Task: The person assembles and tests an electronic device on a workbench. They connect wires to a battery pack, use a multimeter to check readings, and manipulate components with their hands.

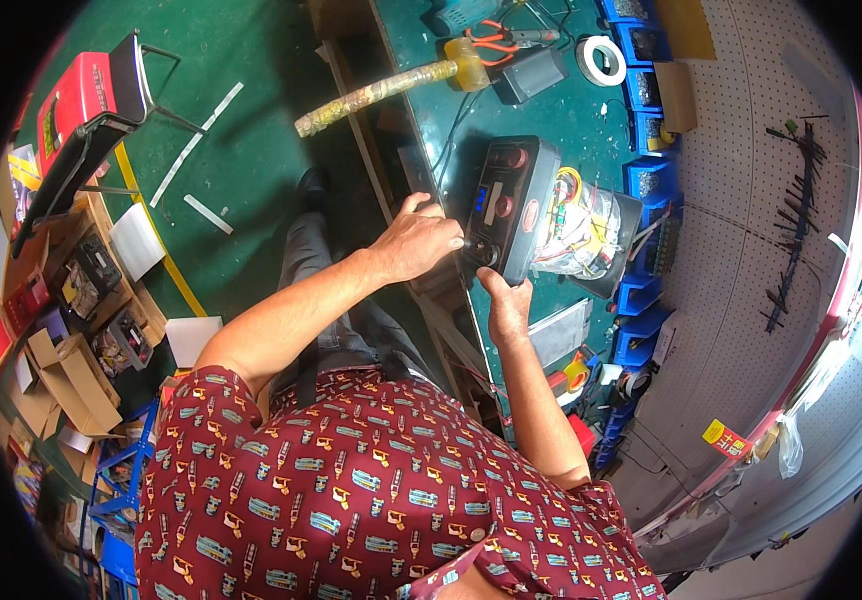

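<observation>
A black box-shaped device (507,205) lies on the green workbench (431,60), with a blue lit display and round red and black knobs on its panel. Its far side is open, showing a bundle of coloured wires (579,232) under a clear cover. My left hand (419,240) rests at the panel's near corner, fingertips pinched on a small knob. My right hand (507,308) grips the device's near edge from below, thumb up against the casing.
Further along the bench lie a mallet (391,88) with a yellow head, orange-handled pliers (496,38) and a roll of white tape (601,60). Blue bins (646,180) line the pegboard wall. A red and black stool (86,105) and cardboard boxes (71,370) stand on the green floor.
</observation>
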{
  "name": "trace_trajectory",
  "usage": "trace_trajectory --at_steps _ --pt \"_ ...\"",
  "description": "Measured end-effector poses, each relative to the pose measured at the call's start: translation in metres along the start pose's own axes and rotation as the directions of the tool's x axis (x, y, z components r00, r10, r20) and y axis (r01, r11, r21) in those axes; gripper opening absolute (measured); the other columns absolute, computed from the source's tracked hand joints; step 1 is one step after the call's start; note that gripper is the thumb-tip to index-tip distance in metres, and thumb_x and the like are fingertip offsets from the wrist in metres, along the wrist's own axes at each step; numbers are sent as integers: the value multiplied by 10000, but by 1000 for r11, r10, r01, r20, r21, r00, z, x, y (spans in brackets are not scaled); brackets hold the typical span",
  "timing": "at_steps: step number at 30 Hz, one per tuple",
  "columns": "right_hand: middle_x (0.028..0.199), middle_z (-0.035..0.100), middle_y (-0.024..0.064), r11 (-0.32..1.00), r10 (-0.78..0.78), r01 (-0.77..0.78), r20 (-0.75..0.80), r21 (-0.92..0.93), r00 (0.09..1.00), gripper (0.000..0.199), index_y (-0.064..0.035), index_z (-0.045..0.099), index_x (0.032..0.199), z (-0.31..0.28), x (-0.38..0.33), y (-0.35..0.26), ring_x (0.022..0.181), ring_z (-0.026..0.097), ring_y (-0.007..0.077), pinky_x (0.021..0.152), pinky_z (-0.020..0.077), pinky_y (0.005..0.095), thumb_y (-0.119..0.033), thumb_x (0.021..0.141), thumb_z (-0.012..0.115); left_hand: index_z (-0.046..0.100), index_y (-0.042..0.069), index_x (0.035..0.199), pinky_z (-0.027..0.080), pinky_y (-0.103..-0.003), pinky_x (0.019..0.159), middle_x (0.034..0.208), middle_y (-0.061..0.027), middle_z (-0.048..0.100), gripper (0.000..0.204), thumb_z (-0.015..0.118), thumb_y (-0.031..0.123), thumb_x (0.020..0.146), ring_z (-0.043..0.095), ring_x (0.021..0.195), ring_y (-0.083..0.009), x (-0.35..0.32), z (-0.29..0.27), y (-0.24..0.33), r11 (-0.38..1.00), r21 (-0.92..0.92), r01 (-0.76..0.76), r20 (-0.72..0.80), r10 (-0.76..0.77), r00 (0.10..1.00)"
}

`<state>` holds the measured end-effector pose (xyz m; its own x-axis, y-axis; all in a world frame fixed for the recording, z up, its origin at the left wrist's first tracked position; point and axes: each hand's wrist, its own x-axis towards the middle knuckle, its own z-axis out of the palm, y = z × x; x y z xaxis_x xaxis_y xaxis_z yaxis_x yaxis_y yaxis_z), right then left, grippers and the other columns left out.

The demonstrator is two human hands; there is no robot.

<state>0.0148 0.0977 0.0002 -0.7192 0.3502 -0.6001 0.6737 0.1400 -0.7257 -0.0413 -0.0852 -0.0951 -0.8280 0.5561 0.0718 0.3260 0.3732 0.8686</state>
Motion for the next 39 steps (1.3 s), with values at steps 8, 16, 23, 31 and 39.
trace_trajectory --at_steps 8,16,23,31,39 --pt "982 664 10 1000 -7 7 -1 0 1000 311 -30 685 1054 -2 3 5 861 589 136 819 468 305 -140 769 744 661 85 962 319 -511 1094 884 -65 677 154 606 226 987 628 984 -258 2 9 4 998 -46 31 -19 -32 999" --pt "929 664 0 1000 -7 7 10 5 1000 260 -26 694 1001 5 -3 -2 821 583 114 779 470 290 -153 781 751 663 67 961 329 -515 1076 896 -79 686 156 616 215 976 633 986 -276 2 7 8 1000 17 12 2 -12 1000" --pt "893 671 21 995 -80 82 27 -56 996 249 -4 711 951 -4 0 3 807 597 139 759 497 323 -176 777 757 651 82 976 333 -527 1045 922 -59 638 136 587 202 972 594 974 -265 8 12 17 991 86 -105 -58 110 992" --pt "887 671 21 1000 21 -21 31 20 999 309 -3 700 991 -4 2 2 773 596 131 733 490 296 -202 773 793 667 83 1116 225 -580 1170 1049 -99 677 214 617 211 952 591 1145 -279 11 -14 38 985 149 91 121 -110 987" --pt "1113 699 102 966 -166 191 -148 177 975 433 33 655 1222 -42 -31 83 1036 639 173 956 500 325 -181 860 759 660 85 1162 322 -544 1125 1139 -118 686 278 658 160 895 573 1174 -323 -65 -60 14 947 270 172 36 -188 982"
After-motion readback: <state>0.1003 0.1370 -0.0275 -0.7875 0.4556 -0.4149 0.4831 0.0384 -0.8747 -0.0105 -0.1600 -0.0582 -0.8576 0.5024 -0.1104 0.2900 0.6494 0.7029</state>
